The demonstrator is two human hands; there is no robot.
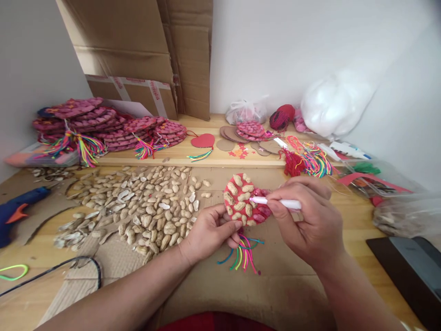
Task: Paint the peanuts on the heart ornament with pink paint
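My left hand point(215, 232) pinches the lower left edge of a round red disc point(237, 188) covered with peanut shells. Shells on the disc's right side are coloured pink-red, while those on the left are plain tan. Between the fingers of my right hand point(308, 220) is a white marker pen point(275, 202), its tip at the shells near the disc's middle right. A tassel of bright cords point(244, 253) hangs below the disc, in front of the cardboard. Part of the disc's edge is hidden behind my left fingers.
Loose peanuts point(161, 207) spread across the left of the table. A blue glue gun point(20, 209) lies far left. Stacked pink discs point(79, 110), a red heart point(203, 140) and colourful cords point(315, 158) sit on the back ledge. At right lies a dark tablet-like object point(406, 271).
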